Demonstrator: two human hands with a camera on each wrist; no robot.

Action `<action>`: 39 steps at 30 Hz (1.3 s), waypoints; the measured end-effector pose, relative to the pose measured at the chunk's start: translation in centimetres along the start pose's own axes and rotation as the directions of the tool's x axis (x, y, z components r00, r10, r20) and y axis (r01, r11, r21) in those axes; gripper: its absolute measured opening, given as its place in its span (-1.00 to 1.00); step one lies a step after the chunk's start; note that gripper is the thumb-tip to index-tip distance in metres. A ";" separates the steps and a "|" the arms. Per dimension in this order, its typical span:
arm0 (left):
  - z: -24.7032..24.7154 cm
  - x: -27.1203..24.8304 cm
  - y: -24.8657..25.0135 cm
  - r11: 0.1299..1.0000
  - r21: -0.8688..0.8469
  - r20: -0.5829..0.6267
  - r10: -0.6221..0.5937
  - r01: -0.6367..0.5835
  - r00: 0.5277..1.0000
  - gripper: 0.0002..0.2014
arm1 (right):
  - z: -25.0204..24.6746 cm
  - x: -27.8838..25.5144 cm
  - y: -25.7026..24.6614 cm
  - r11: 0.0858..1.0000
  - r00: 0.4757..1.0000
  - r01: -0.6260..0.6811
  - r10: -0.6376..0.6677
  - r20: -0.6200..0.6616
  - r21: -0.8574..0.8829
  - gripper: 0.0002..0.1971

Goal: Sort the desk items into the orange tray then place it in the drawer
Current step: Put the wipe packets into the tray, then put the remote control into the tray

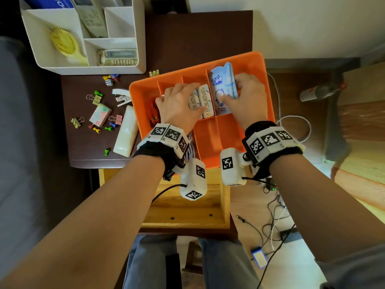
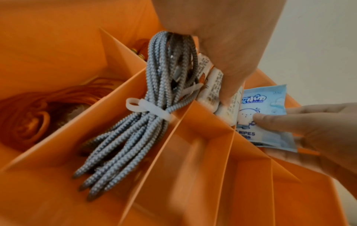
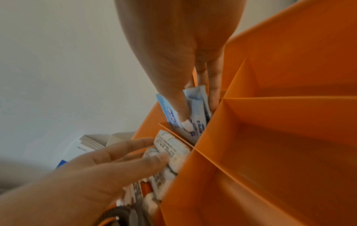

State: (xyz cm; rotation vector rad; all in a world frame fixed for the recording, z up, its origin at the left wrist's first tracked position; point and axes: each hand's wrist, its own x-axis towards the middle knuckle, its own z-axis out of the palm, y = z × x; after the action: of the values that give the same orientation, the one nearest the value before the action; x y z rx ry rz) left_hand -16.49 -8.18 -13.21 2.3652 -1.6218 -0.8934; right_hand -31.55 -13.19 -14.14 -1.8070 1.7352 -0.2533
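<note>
The orange tray (image 1: 258,65) lies on the dark desk, its near end over the open drawer. My left hand (image 1: 183,99) grips two white tissue packs (image 1: 206,101) standing in a middle back compartment, fingers over their top and thumb at their near end. My right hand (image 1: 245,92) pinches a blue wet-wipes pack (image 1: 220,86) in the compartment to the right, thumb in front and fingers behind. In the left wrist view a tied grey braided cable (image 2: 135,130) lies in a near compartment beside the wipes (image 2: 257,107). The right wrist view shows the thumb on the wipes (image 3: 195,107) and the white packs (image 3: 173,146).
Left of the tray lie a stapler (image 1: 121,97), a long white box (image 1: 126,132), a small pastel box (image 1: 100,114), binder clips, coloured pawns and a die (image 1: 108,82). A white organiser (image 1: 83,34) stands at the back left. The wooden drawer (image 1: 187,209) is open below. Cables trail on the floor (image 1: 275,215).
</note>
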 end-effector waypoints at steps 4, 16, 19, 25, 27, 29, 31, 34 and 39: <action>0.1 0.0 -0.2 1.000 -0.002 -0.008 0.015 -0.015 1.000 -0.46 | 0.0 -1.0 -0.1 0.999 0.985 0.040 -0.040 -0.169 -0.005 -0.67; -0.1 -0.1 -0.5 0.999 -0.013 0.006 0.044 -0.044 0.999 -0.46 | 0.6 -0.8 0.4 0.998 0.986 0.016 -0.006 -0.164 0.060 -0.87; -0.4 -0.3 -0.7 0.991 -0.130 -0.018 0.030 -0.032 0.999 -0.56 | 0.5 -1.6 -0.2 0.995 0.978 0.025 -0.005 -0.208 0.093 -0.81; -1.5 -1.4 -2.2 0.939 -0.333 -0.141 0.045 -0.090 0.989 -0.75 | 1.7 -3.7 -2.5 0.971 0.975 0.134 -0.093 -0.203 0.199 -0.84; -2.1 -2.1 -2.9 0.915 -0.385 -0.191 0.049 -0.121 0.980 -0.79 | 2.1 -4.5 -3.6 0.955 0.976 0.151 -0.103 -0.192 0.255 -0.87; -2.8 -2.8 -3.7 0.904 -0.403 -0.249 0.042 -0.143 0.968 -0.79 | 2.7 -5.3 -4.8 0.940 0.978 0.157 -0.106 -0.178 0.304 -0.88; -3.5 -3.4 -4.8 0.905 -0.402 -0.304 0.013 -0.141 0.953 -0.79 | 3.4 -6.1 -6.0 0.920 0.980 0.170 -0.121 -0.158 0.352 -0.89; -4.2 -3.9 -7.0 0.897 -0.430 -0.377 -0.078 -0.100 0.923 -0.80 | 4.5 -7.5 -7.4 0.894 0.977 0.208 -0.168 -0.134 0.397 -0.93; -4.0 -5.1 -12.4 0.902 -0.381 -0.281 -0.323 0.204 0.904 -0.77 | 7.0 -9.6 -9.0 0.879 0.976 0.207 -0.213 -0.034 0.429 -0.94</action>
State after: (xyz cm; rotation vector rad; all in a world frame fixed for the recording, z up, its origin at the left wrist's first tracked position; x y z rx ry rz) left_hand -5.59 0.53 -13.25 2.3551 -0.9403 -0.6893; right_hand -21.46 -2.39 -12.17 -1.6531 1.3364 -0.6590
